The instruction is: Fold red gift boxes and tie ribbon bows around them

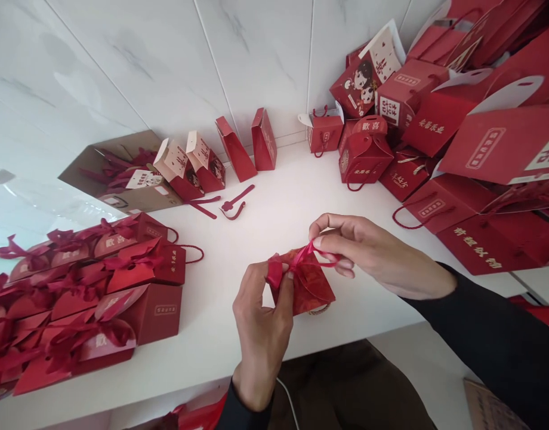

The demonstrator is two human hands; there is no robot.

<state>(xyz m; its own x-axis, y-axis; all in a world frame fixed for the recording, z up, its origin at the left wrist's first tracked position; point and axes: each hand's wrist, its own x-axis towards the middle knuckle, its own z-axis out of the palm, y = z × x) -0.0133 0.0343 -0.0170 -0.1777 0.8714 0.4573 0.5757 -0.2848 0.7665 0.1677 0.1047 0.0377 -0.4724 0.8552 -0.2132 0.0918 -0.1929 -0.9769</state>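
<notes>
- White marble-look tile wall (261, 60), plain white tabletop (212, 286), red printed cartons (158, 316) down the left side. So what's that in the middle?

- Small red cardboard box (317, 291), on the tabletop near its front edge, between the hands. Left hand (263, 316) has finger and thumb pinched on a shiny pink-red ribbon (300, 257) over the box top; right hand (368, 254) grips more of it in its fingertips.

- How's it handle, you think?

- Box is probably light, stiffish, easy to dent, so I'd steady it by the edges. Ribbon's likely soft and slippery: pinch close to the crossing.

- And looks?

- Mottled glossy red, curved flap edge on top, tan twisted-cord handle (320, 309) peeking out on the near side.
</notes>
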